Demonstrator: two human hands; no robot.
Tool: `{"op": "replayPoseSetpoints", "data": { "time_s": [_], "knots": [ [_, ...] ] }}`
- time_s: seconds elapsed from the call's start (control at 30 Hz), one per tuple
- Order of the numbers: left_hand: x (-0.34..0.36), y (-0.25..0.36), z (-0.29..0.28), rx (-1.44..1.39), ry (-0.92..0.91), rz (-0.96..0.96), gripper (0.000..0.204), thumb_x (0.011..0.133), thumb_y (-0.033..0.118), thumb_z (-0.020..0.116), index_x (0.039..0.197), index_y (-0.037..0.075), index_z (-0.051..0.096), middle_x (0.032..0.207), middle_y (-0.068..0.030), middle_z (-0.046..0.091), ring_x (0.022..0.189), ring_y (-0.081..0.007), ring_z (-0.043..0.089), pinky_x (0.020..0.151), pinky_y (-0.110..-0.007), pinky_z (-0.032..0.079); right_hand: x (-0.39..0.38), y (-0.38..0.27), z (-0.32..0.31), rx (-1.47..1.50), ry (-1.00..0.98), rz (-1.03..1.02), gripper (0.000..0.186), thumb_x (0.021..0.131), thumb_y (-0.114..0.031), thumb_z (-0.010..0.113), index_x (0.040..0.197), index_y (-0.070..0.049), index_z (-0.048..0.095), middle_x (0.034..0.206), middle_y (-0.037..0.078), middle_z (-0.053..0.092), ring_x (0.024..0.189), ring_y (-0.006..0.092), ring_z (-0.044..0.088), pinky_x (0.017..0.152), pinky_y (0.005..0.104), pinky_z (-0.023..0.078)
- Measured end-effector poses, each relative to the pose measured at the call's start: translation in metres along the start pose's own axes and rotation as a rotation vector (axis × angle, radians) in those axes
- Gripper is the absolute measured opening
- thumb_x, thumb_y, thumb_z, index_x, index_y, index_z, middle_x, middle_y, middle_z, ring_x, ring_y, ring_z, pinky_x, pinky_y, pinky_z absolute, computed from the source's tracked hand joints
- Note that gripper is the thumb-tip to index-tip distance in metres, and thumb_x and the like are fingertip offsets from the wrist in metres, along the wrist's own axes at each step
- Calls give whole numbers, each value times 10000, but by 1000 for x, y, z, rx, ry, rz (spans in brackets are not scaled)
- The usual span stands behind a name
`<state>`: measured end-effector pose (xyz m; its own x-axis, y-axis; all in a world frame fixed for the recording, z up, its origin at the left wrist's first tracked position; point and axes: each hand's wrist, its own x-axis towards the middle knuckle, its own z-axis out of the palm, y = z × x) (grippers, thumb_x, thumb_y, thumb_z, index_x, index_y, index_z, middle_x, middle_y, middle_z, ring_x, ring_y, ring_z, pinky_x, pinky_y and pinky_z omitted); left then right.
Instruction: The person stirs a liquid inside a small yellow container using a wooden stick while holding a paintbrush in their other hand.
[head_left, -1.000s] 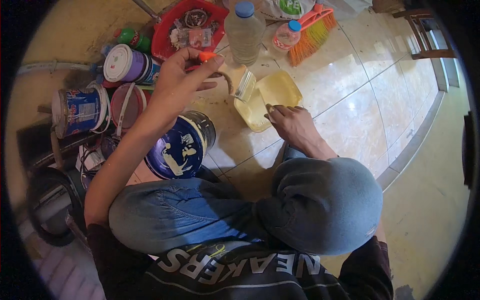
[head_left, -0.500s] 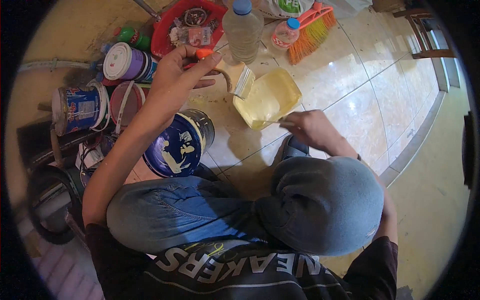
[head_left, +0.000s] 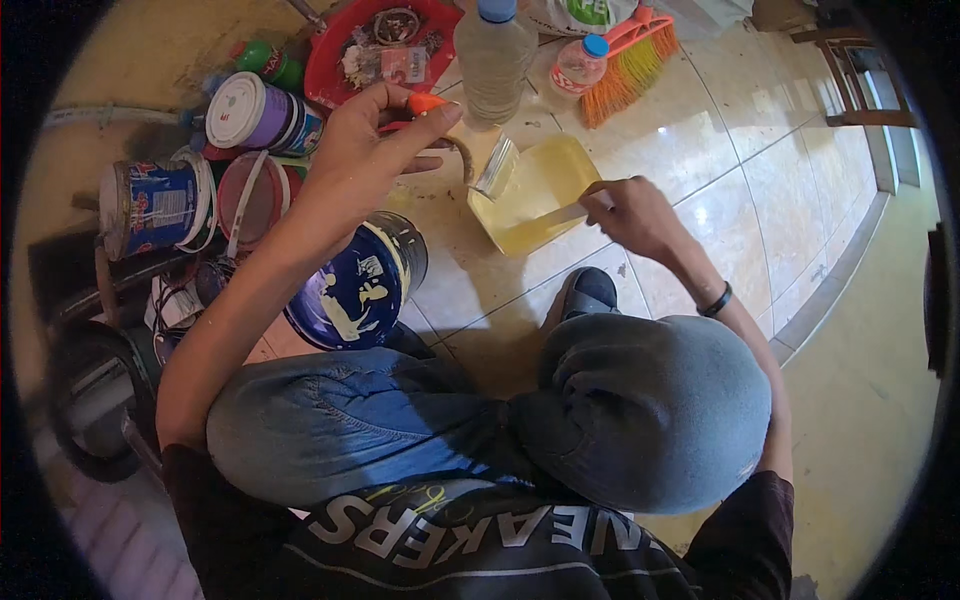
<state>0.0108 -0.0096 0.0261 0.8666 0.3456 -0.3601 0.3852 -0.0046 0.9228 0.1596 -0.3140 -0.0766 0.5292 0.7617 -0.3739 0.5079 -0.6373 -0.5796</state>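
My left hand [head_left: 385, 140] pinches the orange handle of what looks like a paint roller [head_left: 495, 166]. Its bent rod runs down to a silvery head at the upper left rim of a pale yellow tray [head_left: 482, 218]. Whether the head touches the rim I cannot tell. Yellowish liquid, perhaps paint, coats the tray's inside. From the tray's right side, my right hand [head_left: 630, 215] grips a flat, pale stirring stick [head_left: 552, 222], its far end down in the tray. My fingers hide the stick's near end.
A blue-lidded paint bucket [head_left: 345, 290], smeared with cream paint, stands beside my left leg. Several smaller tubs, such as a purple one [head_left: 270, 112], crowd the left. Beyond the tray are a red dustpan [head_left: 335, 55], a large bottle [head_left: 492, 70], a small bottle [head_left: 577, 72] and a broom [head_left: 630, 75].
My right hand has moved up and slightly right, and more of the stick shows across the tray. My left hand keeps its hold on the roller, barely shifted.
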Motion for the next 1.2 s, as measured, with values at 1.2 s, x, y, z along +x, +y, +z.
{"op": "replayPoseSetpoints", "data": {
  "time_s": [1.2],
  "knots": [
    [5, -42, 12, 213, -68, 107, 442, 968, 324, 824, 1155, -39, 656, 1017, -117, 733, 918, -146, 742, 766, -264, 602, -5, -37, -46, -662, -97, -276, 167, 1014, -247, 667, 995, -114, 767, 752, 158, 727, 736, 366, 736, 654, 489, 561]
  ]
}}
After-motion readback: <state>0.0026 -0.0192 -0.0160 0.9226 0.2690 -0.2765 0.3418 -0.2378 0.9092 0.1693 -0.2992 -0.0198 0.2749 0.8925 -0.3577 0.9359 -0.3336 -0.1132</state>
